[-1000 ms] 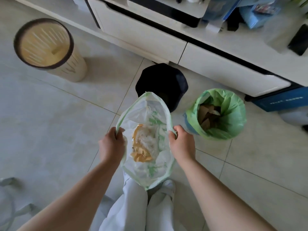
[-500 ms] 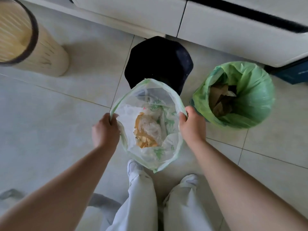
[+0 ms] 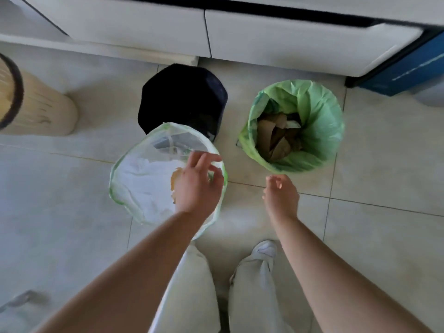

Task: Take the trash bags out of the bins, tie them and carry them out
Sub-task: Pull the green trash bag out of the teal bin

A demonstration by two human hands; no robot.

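Observation:
A translucent white trash bag (image 3: 141, 186) with a green rim stands on the floor tiles, mouth wide open, with white and tan waste inside. My left hand (image 3: 197, 186) hovers over its right side, fingers spread, gripping nothing. Off to the right of the bag, above bare tile, my right hand (image 3: 281, 193) is loosely curled and holds nothing. An empty black bin (image 3: 182, 99) stands just behind the bag. To the right, a bin lined with a green bag (image 3: 319, 131) holds brown cardboard scraps (image 3: 276, 138).
A tall beige slatted bin (image 3: 38, 111) stands at the left edge. White cabinet drawers (image 3: 288, 42) run along the far side, with a blue box (image 3: 408, 70) at the right. My legs in pale trousers (image 3: 249, 289) are below the hands.
Both hands have let go of the translucent bag's rim. The bag now rests lower on the floor with a rounder mouth, and my left hand has moved right across it.

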